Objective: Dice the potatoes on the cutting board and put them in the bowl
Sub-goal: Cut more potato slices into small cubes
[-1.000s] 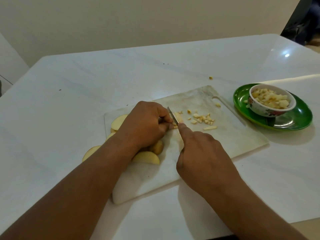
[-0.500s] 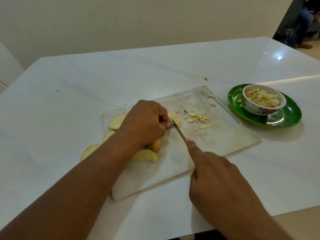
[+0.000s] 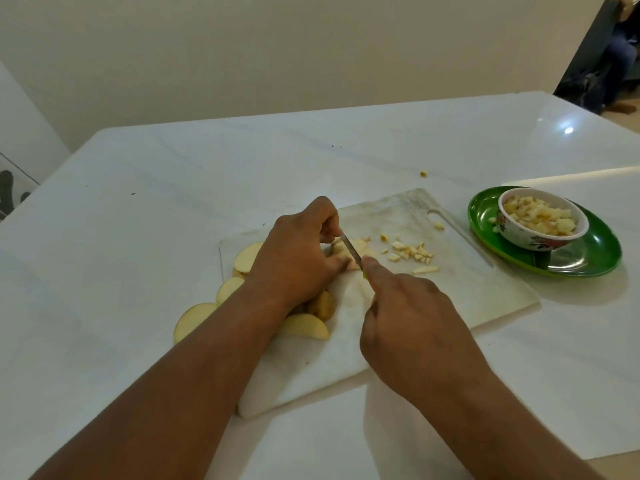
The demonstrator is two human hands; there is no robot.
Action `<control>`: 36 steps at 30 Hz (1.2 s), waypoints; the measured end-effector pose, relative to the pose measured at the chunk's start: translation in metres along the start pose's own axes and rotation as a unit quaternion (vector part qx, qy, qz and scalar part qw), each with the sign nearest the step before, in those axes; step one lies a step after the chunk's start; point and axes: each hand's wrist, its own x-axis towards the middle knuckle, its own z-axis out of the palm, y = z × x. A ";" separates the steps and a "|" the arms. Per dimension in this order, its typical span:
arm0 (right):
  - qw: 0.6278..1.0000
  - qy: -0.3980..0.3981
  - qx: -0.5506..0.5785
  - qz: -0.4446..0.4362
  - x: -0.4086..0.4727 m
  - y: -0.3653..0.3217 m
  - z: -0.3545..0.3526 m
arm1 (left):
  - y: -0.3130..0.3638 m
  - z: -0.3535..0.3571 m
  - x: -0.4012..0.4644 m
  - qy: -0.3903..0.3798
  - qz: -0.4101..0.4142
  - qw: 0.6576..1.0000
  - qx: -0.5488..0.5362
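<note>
A white cutting board (image 3: 467, 289) lies mid-table. My left hand (image 3: 298, 258) holds a potato piece (image 3: 346, 249) down on it with curled fingers. My right hand (image 3: 412, 317) grips a small knife (image 3: 351, 251), index finger along its back, the blade resting on that piece. Several potato slices (image 3: 304, 325) lie under and beside my left forearm. Small diced bits (image 3: 412, 252) are scattered right of the blade. A floral bowl (image 3: 540, 233) heaped with diced potato stands to the right.
The bowl stands on a green plate (image 3: 588, 261) right of the board. One stray potato bit (image 3: 424, 173) lies on the white table beyond the board. A raised white slab (image 3: 588, 178) runs behind the plate. A person sits at the far right (image 3: 620, 64).
My right hand pulled the knife back toward me, then pushed it forward again onto the potato piece. My left hand stayed on the piece. The view shifted slightly.
</note>
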 end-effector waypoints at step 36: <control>0.995 -0.089 0.006 0.042 -0.064 0.007 -0.015 | -0.003 0.005 0.002 -0.038 -0.005 0.998 0.045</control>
